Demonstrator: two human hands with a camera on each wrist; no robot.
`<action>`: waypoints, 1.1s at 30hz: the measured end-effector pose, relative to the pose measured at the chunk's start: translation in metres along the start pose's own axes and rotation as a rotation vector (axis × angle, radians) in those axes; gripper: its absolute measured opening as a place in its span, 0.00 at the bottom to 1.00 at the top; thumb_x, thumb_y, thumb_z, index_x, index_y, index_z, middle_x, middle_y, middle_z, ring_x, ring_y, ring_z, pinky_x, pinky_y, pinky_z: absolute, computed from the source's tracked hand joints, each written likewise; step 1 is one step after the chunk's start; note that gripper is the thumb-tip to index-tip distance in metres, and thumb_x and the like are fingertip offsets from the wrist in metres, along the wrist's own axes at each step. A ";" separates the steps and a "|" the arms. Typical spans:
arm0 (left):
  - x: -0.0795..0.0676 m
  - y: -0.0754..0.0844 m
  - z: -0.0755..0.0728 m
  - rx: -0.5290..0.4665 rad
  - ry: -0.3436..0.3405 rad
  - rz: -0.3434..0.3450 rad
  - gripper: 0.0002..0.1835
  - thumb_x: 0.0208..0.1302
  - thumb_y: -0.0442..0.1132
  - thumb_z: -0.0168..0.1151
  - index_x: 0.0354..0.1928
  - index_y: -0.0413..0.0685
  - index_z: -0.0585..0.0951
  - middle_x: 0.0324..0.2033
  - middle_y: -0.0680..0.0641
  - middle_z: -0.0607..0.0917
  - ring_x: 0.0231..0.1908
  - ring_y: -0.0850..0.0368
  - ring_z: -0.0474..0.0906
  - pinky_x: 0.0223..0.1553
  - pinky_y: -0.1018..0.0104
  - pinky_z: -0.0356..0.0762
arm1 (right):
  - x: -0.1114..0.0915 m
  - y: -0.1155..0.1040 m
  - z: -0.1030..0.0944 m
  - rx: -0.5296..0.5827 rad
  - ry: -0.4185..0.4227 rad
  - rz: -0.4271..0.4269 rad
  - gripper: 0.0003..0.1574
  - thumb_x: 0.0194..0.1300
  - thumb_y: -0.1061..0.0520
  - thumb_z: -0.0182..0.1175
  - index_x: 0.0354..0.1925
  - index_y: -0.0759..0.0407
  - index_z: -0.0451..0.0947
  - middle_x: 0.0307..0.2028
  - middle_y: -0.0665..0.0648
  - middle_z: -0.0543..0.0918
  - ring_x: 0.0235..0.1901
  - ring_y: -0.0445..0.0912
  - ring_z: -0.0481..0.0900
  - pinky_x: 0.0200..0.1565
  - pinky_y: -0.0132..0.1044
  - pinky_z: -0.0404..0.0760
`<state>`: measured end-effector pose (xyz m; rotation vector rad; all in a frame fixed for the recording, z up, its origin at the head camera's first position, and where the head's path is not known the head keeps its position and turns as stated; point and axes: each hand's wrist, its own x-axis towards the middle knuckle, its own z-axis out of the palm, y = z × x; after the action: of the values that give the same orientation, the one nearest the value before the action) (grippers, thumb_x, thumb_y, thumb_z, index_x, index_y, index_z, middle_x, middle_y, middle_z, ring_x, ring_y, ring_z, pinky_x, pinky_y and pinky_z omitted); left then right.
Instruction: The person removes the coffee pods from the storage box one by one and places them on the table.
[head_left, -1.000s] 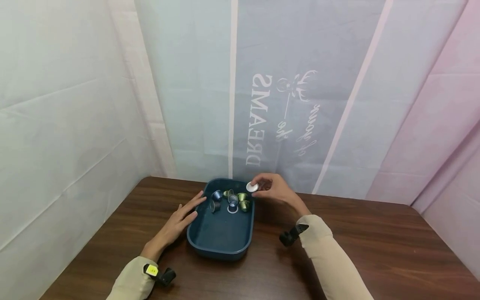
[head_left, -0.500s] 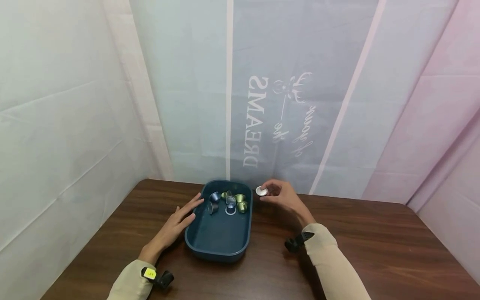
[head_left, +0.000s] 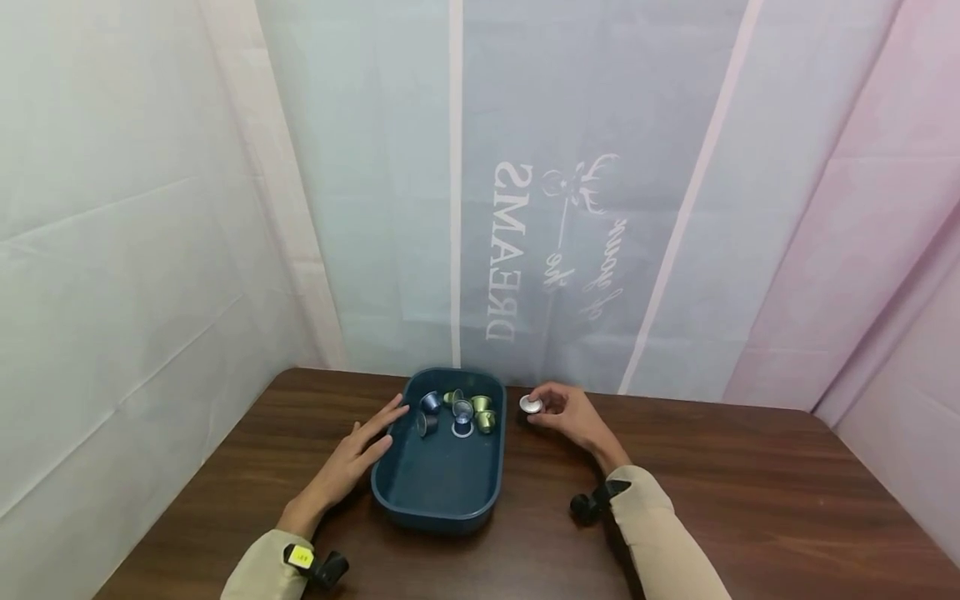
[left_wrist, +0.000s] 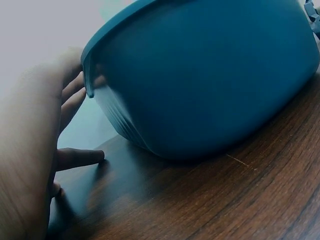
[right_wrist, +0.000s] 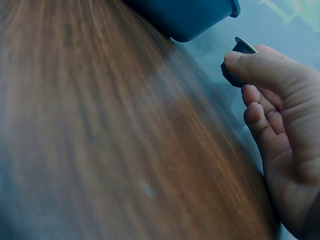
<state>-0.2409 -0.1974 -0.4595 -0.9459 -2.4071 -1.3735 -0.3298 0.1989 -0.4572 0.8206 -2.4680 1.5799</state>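
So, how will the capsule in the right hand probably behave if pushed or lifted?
The capsule would probably roll in a curve on its side, being round and tapered. It is likely light, since the right hand only pinches it.

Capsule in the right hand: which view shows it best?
The right wrist view: the capsule appears largest, side-on, its dark body and rim partly covered by the right hand. The head view shows mainly its pale top, small; the left wrist view doesn't show it.

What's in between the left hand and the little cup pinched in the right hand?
The blue tub, with little shiny cups inside it. You can see that in the head view.
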 end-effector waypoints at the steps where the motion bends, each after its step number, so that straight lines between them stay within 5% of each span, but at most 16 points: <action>1: 0.001 0.000 0.000 -0.001 0.000 0.000 0.26 0.72 0.33 0.47 0.71 0.51 0.65 0.72 0.46 0.56 0.70 0.40 0.51 0.54 0.20 0.30 | 0.000 0.002 0.000 -0.007 0.002 -0.008 0.16 0.52 0.61 0.73 0.41 0.55 0.81 0.33 0.55 0.81 0.30 0.48 0.79 0.32 0.36 0.79; 8: 0.004 -0.001 0.002 0.007 -0.014 -0.022 0.25 0.74 0.36 0.46 0.71 0.55 0.64 0.73 0.48 0.55 0.69 0.36 0.50 0.55 0.21 0.30 | -0.003 0.002 -0.004 0.025 -0.024 0.010 0.16 0.53 0.65 0.72 0.41 0.60 0.80 0.35 0.58 0.81 0.31 0.49 0.80 0.34 0.36 0.81; 15: 0.003 -0.001 0.003 0.005 -0.016 -0.025 0.25 0.74 0.37 0.45 0.71 0.54 0.64 0.73 0.45 0.55 0.69 0.37 0.50 0.55 0.22 0.30 | -0.009 -0.024 -0.005 0.059 -0.059 0.037 0.15 0.53 0.73 0.67 0.41 0.71 0.78 0.35 0.67 0.80 0.33 0.56 0.81 0.35 0.37 0.82; 33: 0.001 -0.002 0.000 0.013 -0.006 -0.008 0.25 0.74 0.35 0.46 0.71 0.53 0.64 0.73 0.52 0.54 0.69 0.36 0.50 0.55 0.21 0.30 | -0.004 -0.035 -0.003 -0.015 -0.082 0.033 0.16 0.54 0.68 0.70 0.42 0.70 0.79 0.42 0.64 0.81 0.33 0.57 0.79 0.34 0.39 0.80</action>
<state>-0.2432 -0.1974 -0.4602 -0.9402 -2.4238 -1.3582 -0.3099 0.1920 -0.4289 0.8639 -2.5590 1.5670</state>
